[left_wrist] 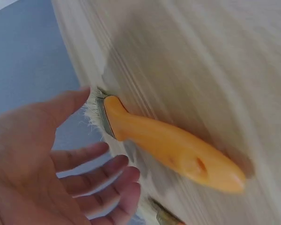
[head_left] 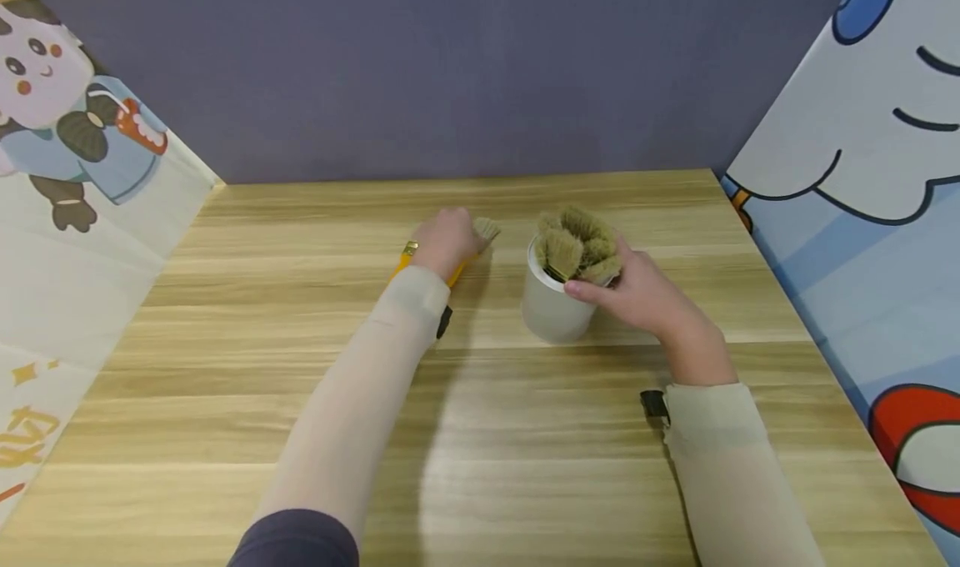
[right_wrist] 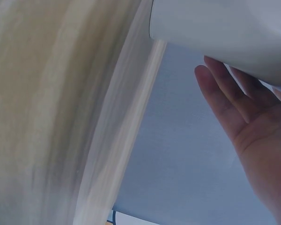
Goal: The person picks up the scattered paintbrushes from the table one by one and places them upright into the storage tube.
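My left hand (head_left: 446,238) reaches over the tabletop, its fingers spread and apart in the left wrist view, beside a flat brush (left_wrist: 173,147). This brush has an orange handle and pale bristles and lies on the wood. A second brush (left_wrist: 166,216) shows partly at that view's lower edge. In the head view the hand covers much of both. My right hand (head_left: 637,292) grips a white cup (head_left: 553,308) near its rim, thumb in front, fingers behind its wall. Several tan bristle heads (head_left: 573,242) stick up from the cup; their handles are hidden inside.
The wood-grain table (head_left: 300,317) ends at a dark purple panel (head_left: 465,67) at the back. Cartoon-printed panels flank it, one on the left (head_left: 90,242) and one on the right (head_left: 862,300).
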`<action>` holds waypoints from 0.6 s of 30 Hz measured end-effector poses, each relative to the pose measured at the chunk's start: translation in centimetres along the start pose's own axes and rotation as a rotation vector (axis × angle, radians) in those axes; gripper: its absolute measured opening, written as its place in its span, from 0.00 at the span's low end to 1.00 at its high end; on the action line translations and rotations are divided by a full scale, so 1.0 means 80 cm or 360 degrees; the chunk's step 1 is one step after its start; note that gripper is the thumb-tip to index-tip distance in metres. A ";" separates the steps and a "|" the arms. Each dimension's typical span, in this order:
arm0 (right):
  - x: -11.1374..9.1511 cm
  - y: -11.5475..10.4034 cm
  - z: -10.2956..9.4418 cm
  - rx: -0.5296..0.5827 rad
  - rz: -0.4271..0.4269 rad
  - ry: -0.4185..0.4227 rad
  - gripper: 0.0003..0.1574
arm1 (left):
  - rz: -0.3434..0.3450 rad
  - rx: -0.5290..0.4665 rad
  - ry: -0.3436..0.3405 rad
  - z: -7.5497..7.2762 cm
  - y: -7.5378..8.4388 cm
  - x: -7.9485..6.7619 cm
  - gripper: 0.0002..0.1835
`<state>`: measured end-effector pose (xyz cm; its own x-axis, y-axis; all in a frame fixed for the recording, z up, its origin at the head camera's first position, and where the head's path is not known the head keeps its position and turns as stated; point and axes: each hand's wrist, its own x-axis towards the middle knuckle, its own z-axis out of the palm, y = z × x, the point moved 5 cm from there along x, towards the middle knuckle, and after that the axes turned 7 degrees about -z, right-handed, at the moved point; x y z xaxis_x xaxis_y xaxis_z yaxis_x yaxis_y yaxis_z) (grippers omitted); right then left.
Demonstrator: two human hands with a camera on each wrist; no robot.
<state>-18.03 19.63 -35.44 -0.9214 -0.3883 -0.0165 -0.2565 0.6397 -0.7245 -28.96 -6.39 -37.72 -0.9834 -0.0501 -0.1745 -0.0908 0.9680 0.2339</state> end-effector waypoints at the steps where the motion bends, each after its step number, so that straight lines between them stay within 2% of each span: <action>1: 0.000 -0.001 0.000 0.0009 -0.0027 0.0004 0.67 | -0.0008 0.0011 -0.0029 0.001 0.001 0.003 0.21; 6: 0.000 -0.003 0.000 0.0026 -0.0102 0.0023 0.63 | -0.0034 0.0050 -0.0110 0.004 0.007 0.008 0.20; 9: 0.001 -0.003 0.000 0.0026 -0.0099 0.0024 0.62 | -0.0055 0.0080 -0.0127 0.005 0.010 0.011 0.19; 18: 0.002 0.000 0.000 -0.0014 0.0041 -0.0016 0.71 | -0.0073 0.0078 -0.0061 0.008 0.007 0.019 0.17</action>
<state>-18.18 19.58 -35.47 -0.9247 -0.3784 -0.0419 -0.2355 0.6551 -0.7179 -30.37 -5.76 -38.48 -0.9716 -0.0863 -0.2204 -0.1271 0.9758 0.1781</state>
